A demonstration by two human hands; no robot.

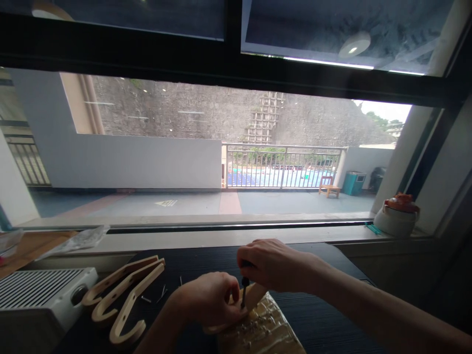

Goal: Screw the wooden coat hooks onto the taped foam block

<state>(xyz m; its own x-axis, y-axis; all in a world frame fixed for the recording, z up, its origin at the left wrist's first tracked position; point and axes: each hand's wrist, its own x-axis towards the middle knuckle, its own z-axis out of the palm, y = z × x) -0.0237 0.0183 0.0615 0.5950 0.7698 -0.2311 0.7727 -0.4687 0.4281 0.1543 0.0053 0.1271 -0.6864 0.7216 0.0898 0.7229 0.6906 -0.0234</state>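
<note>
Lower centre of frame: right hand point(275, 265) is closed round the black handle of a screwdriver point(244, 291). The long axis is near vertical, tip down, meeting a wooden piece point(257, 294). Left hand point(210, 301) is curled and pinches that piece from the left. Just below lies a plastic bag point(263, 330) of small hardware.

Surface: dark table point(324, 305). Three curved wooden hooks point(121, 295) lie at lower left, with loose screws point(162, 293) beside them and a white heater point(37, 295) at the frame edge. A wide window point(221, 147) fills the upper frame, with a terrace beyond and a white pot point(397, 219) on the sill at right.
</note>
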